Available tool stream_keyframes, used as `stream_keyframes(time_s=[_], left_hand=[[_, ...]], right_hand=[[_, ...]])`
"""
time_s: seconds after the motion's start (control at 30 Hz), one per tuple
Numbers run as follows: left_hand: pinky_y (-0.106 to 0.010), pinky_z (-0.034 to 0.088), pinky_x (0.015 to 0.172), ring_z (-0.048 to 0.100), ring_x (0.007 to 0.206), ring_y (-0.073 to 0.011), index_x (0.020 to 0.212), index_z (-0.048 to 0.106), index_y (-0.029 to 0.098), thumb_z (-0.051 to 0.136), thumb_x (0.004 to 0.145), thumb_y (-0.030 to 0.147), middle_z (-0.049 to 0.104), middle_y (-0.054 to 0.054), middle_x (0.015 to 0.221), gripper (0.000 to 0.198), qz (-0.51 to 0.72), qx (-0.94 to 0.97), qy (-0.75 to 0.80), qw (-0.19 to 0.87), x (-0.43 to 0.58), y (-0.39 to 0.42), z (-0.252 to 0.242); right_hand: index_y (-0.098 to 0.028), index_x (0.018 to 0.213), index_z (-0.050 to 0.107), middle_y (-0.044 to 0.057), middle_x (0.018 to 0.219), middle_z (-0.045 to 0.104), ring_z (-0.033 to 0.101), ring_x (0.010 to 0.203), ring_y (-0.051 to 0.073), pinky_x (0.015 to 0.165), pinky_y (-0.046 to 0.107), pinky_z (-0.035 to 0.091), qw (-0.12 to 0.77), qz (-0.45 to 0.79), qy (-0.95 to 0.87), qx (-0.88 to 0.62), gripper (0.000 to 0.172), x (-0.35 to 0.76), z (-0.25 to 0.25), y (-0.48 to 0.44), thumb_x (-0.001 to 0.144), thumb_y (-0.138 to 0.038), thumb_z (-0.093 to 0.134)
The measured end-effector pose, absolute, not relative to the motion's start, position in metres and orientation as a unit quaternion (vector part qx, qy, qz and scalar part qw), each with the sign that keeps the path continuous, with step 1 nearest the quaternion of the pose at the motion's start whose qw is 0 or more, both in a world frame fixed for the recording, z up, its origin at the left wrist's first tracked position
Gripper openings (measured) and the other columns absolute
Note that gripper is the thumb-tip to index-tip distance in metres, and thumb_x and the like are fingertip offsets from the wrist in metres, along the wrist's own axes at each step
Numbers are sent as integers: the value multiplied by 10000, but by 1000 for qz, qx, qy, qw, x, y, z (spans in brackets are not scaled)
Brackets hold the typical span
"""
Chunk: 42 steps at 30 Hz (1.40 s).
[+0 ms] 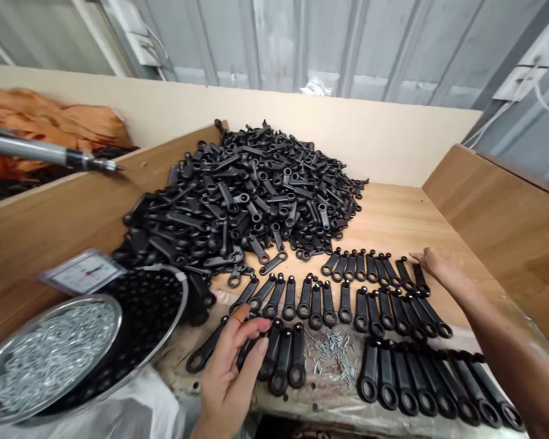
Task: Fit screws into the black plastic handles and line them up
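Observation:
Black lever arms, each with a ring at one end and a round knob at the other, lie in three rows. My left hand is over the front row's left part, palm turned up, fingers bent and apart from the thumb. Beside it are front-row lever arms. My right hand reaches to the right end of the back row, its fingers closed at the upper part of the last lever arm. Small silver pins lie scattered between the two front-row groups.
A big pile of black lever arms rises behind the rows. At left, a metal bowl of silver pins sits over a basin of black balls. A power screwdriver juts in from the left. Wooden boards wall the bench.

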State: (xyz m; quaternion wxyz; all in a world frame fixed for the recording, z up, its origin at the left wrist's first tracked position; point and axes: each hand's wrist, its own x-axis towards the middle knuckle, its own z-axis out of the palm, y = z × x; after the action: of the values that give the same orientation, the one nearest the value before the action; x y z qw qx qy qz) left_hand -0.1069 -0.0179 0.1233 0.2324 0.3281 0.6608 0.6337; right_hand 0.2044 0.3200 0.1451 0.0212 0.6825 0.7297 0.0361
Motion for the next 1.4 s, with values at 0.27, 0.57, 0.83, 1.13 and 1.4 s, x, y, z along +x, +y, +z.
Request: stream_keyframes(time_s=[0.27, 0.57, 0.83, 1.13, 1.4], left_hand=[[-221, 488, 821, 635, 875, -147, 1074, 591, 223, 591, 783, 289, 690, -19, 920, 299, 628, 357, 655, 222, -130, -37, 106], [-244, 498, 808, 644, 845, -159, 983, 641, 214, 586, 777, 301, 700, -25, 875, 231, 611, 366, 668, 215, -135, -51, 105], [-292, 478, 849, 590, 986, -194, 1059, 583, 183, 645, 740, 282, 648, -72, 1022, 340, 724, 230, 573, 307, -131, -14, 98], [-232, 494, 598, 580, 621, -120, 1121, 495, 234, 581, 773, 249, 614, 16, 670, 359, 820, 117, 445, 340, -120, 3, 122], [-176, 368, 464, 448, 454, -63, 1113, 519, 198, 652, 705, 206, 581, 32, 599, 430, 795, 128, 493, 329, -144, -4, 109]], right_hand=[[-226, 1037, 628, 61, 1004, 661, 587, 925, 191, 712, 244, 393, 27, -15, 956, 293, 287, 11, 162, 251, 858, -245, 404], [-156, 888, 682, 102, 914, 674, 600, 821, 186, 615, 224, 361, 120, -12, 963, 239, 244, -108, 123, 238, 762, -122, 476], [-237, 977, 666, 33, 929, 681, 606, 880, 176, 672, 213, 376, 89, -65, 970, 217, 218, -76, 178, 206, 811, -281, 531], [-201, 1013, 643, 11, 869, 684, 617, 755, 119, 648, 209, 437, -5, -321, 946, -37, 218, -19, 190, 135, 825, -289, 575], [-202, 876, 691, 28, 881, 688, 600, 833, 153, 700, 217, 380, 79, -126, 972, 182, 190, 1, 154, 252, 772, -170, 535]])
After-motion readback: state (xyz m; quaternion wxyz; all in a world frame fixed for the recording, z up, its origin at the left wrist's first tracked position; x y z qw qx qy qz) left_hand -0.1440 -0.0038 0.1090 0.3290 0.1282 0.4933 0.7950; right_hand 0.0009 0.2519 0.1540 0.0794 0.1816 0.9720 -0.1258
